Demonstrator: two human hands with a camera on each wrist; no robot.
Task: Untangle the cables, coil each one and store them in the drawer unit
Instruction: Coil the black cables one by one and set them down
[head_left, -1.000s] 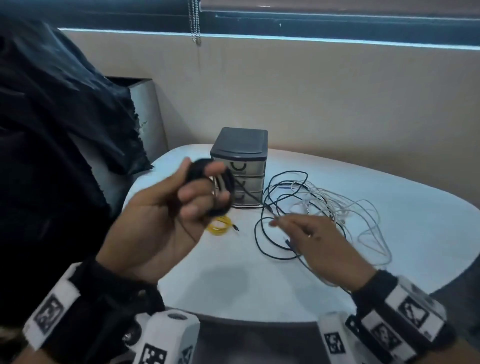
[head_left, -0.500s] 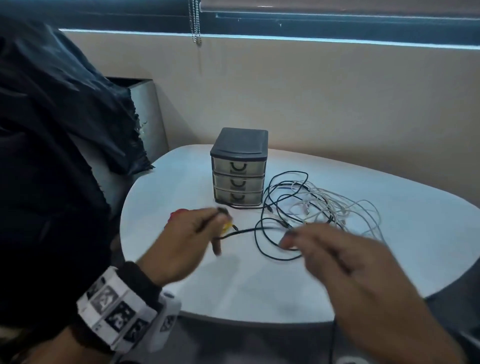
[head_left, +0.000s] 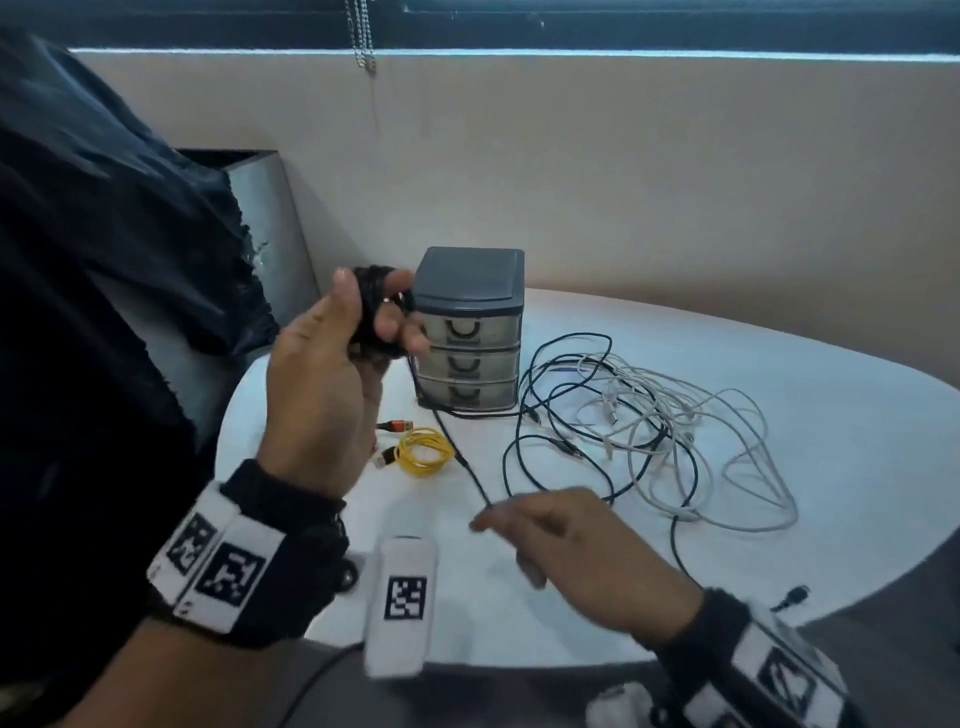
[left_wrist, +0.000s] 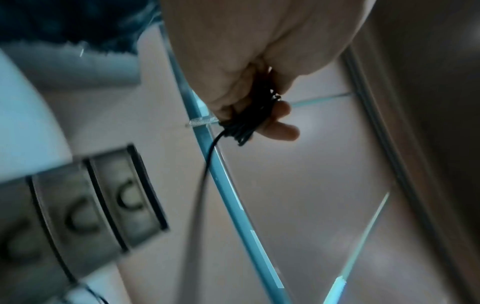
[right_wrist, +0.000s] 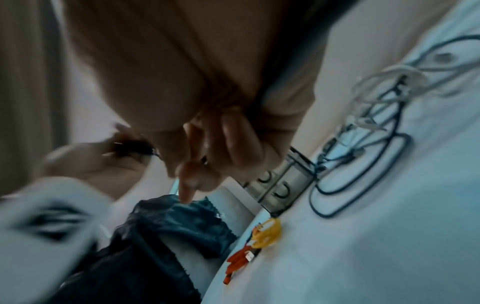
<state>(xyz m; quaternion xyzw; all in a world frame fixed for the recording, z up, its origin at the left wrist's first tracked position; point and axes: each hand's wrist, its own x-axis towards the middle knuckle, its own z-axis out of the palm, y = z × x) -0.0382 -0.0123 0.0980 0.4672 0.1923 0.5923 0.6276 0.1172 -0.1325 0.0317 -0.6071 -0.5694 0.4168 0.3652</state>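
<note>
While raised beside drawer unit (head_left: 469, 332), left grip (head_left: 332, 374) round black coil (head_left: 375, 312); right grip (head_left: 582, 551) pinching its tail.

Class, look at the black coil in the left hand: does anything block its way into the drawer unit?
Yes. All three fronts of the drawer unit are closed, so the black coil in the left hand cannot enter. Its tail runs to the right hand.
</note>
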